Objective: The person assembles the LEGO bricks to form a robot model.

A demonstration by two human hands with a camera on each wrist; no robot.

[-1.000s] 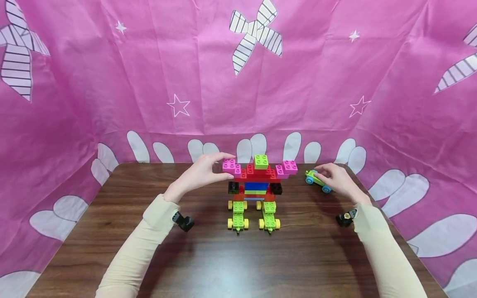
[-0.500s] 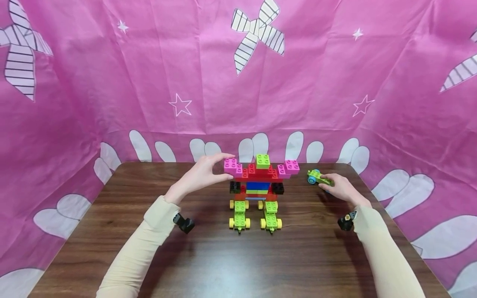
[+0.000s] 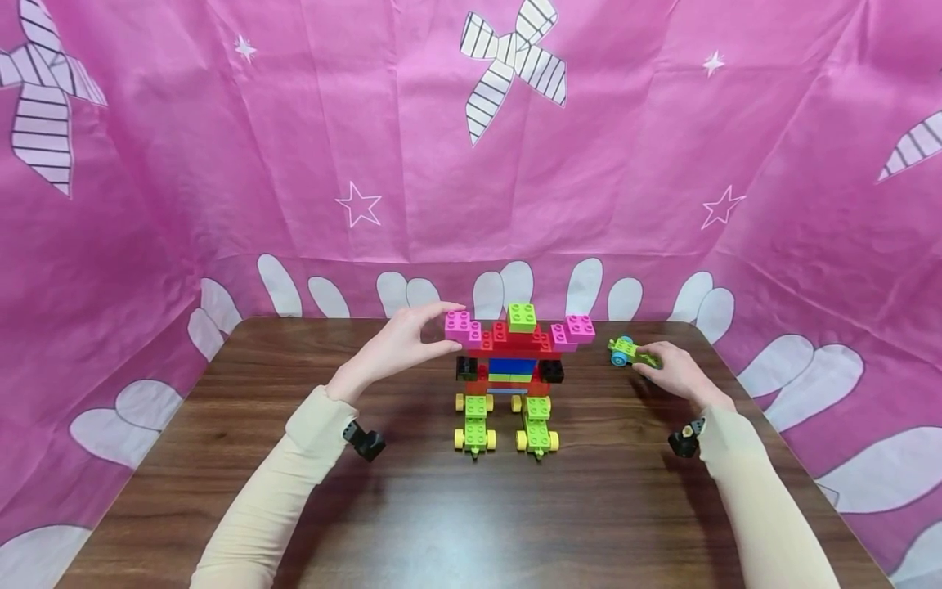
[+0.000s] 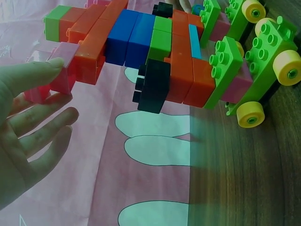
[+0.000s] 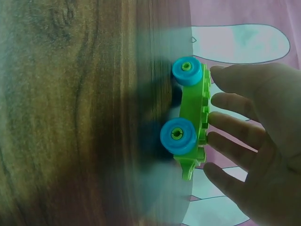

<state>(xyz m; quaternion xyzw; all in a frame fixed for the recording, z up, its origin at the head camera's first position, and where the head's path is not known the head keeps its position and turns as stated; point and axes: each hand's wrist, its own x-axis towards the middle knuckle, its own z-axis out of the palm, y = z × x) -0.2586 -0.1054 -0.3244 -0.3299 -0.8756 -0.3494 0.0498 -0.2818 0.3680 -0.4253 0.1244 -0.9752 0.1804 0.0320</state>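
Observation:
A figure of toy building bricks (image 3: 513, 366) stands upright on the table, with a red and blue body and a lime head brick (image 3: 522, 317). Its feet are two lime wheeled bases (image 3: 475, 425) with yellow wheels. My left hand (image 3: 401, 342) pinches the pink brick (image 4: 66, 66) at the end of the figure's left-side arm, thumb on one face and fingers on the other. To the right of the figure, a lime toy car base (image 5: 193, 106) with blue wheels rests on the table. Over its studded top lies my right hand (image 3: 675, 372), loosely spread, fingertips right at the studs.
The brown wooden table (image 3: 434, 515) has a pink printed cloth (image 3: 412, 164) hanging behind it and at both sides. Black wrist cameras (image 3: 364, 442) are strapped below both cream sleeves (image 3: 275, 483).
My right hand has shifted slightly down and right, and the toy car base has turned under it. The left hand keeps its pinch on the pink brick. The head view has shifted slightly.

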